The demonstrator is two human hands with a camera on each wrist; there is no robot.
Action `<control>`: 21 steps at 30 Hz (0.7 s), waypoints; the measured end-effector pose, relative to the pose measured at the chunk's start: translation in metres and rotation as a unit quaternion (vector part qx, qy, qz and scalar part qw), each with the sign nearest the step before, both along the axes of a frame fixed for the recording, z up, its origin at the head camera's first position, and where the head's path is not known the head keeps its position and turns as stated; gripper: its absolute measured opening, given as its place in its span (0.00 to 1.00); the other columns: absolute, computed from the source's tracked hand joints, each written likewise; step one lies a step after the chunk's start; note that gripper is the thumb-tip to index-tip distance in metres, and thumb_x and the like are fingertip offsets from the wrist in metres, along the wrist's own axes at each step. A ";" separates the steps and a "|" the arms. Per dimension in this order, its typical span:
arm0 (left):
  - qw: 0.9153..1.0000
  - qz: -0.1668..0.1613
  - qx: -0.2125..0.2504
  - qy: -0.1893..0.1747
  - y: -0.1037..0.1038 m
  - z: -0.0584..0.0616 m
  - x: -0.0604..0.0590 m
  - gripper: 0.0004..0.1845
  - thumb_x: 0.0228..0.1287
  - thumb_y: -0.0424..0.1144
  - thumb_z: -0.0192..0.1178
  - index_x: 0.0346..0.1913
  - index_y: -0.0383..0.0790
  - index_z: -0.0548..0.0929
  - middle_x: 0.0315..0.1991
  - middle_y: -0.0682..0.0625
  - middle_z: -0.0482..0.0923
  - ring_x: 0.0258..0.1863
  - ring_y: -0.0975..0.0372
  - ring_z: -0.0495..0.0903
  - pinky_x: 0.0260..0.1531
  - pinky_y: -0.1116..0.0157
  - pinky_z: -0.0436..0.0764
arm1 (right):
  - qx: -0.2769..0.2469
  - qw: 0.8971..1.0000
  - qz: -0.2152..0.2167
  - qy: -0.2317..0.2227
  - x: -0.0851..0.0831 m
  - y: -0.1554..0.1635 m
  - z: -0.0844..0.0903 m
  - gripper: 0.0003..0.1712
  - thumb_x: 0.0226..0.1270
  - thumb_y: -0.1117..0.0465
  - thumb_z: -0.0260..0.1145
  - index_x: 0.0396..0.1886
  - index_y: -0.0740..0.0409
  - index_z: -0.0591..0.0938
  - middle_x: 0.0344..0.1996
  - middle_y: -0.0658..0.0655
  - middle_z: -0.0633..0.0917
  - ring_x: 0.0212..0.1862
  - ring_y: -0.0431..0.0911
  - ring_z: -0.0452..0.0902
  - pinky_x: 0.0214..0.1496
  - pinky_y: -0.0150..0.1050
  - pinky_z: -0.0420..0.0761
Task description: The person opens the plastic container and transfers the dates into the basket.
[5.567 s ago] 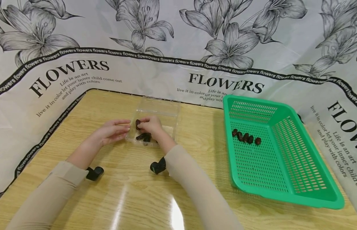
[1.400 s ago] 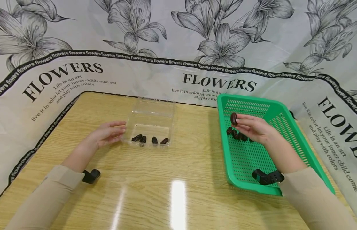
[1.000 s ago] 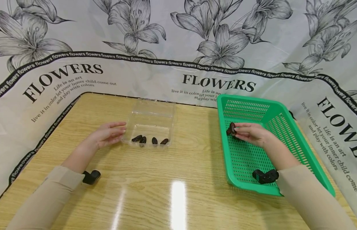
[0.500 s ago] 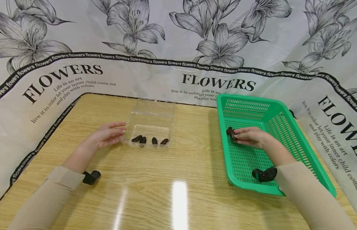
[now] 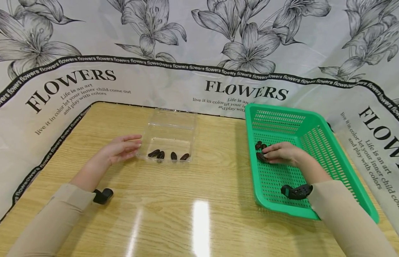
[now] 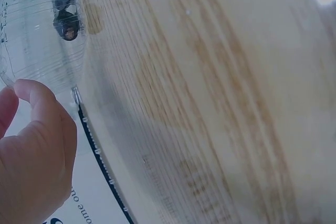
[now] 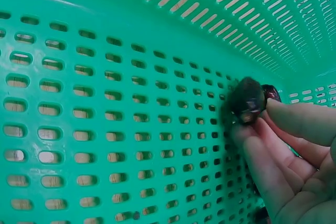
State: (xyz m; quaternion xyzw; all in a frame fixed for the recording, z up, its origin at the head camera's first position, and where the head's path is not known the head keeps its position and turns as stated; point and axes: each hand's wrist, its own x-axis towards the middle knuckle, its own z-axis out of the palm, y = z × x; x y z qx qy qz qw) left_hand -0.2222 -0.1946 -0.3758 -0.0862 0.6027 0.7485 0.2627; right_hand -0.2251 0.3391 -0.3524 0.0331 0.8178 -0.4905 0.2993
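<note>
Resting low inside the green basket (image 5: 344, 185), the right hand (image 5: 283, 154) is now being held down at the basket floor, whereas a moment earlier it was being carried above the rim with a dark date lifted clear. That date (image 7: 247, 100) is being pinched between the thumb and fingertips (image 7: 294, 121), right against the perforated floor near the basket's far left corner; its long axis is being kept roughly level with the floor, one blunt end pointing out from the fingertips toward the basket's left wall. Other dates (image 5: 260, 145) are lying just beside the fingertips, some being hidden under the hand. The left hand (image 5: 122, 150) is being kept where it was, fingers relaxed and straight, gripping nothing, its tips resting against the left wall of the clear plastic box (image 5: 171, 123). Four dates (image 5: 168, 155) are lying in a row along the box's near edge, unchanged in number since the previous frame, on the wooden table (image 5: 173, 210).
</note>
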 end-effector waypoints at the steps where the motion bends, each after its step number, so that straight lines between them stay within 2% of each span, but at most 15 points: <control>1: 1.000 0.000 0.000 0.000 0.000 0.000 0.000 0.35 0.65 0.26 0.53 0.71 0.31 0.50 0.40 0.53 0.77 0.36 0.67 0.78 0.37 0.75 0.79 | 0.008 1.000 0.004 0.003 0.000 0.000 0.000 0.29 0.67 0.66 0.59 0.62 0.79 0.63 0.46 0.55 0.79 0.42 0.39 0.79 0.50 0.38 0.79; 5: 1.000 0.002 0.002 0.000 0.000 -0.001 0.000 0.35 0.66 0.26 0.53 0.71 0.30 0.50 0.39 0.54 0.77 0.35 0.67 0.78 0.37 0.75 0.79 | 0.030 0.999 0.019 0.010 0.002 -0.001 0.000 0.27 0.67 0.66 0.59 0.61 0.79 0.65 0.48 0.58 0.79 0.42 0.40 0.79 0.50 0.39 0.79; 11: 1.000 0.004 0.006 0.000 -0.001 -0.003 0.000 0.34 0.66 0.26 0.53 0.71 0.30 0.50 0.38 0.54 0.78 0.34 0.67 0.79 0.36 0.75 0.79 | 0.036 0.999 0.032 0.011 0.003 -0.002 0.002 0.27 0.65 0.66 0.61 0.59 0.79 0.67 0.46 0.58 0.81 0.43 0.43 0.80 0.50 0.40 0.79; 16: 1.000 0.005 0.002 0.001 0.000 -0.003 0.000 0.34 0.65 0.26 0.53 0.71 0.31 0.51 0.39 0.53 0.78 0.34 0.67 0.79 0.36 0.75 0.79 | 0.036 0.999 0.024 0.006 0.003 -0.003 0.007 0.29 0.65 0.64 0.62 0.61 0.77 0.66 0.44 0.55 0.81 0.44 0.43 0.80 0.52 0.42 0.78; 21: 1.000 0.007 0.001 0.002 0.000 -0.002 -0.001 0.34 0.65 0.26 0.54 0.71 0.31 0.52 0.39 0.53 0.77 0.35 0.67 0.79 0.35 0.75 0.79 | 0.017 1.000 0.012 0.020 0.002 -0.007 0.017 0.33 0.65 0.62 0.63 0.63 0.76 0.64 0.47 0.56 0.81 0.45 0.44 0.80 0.53 0.43 0.77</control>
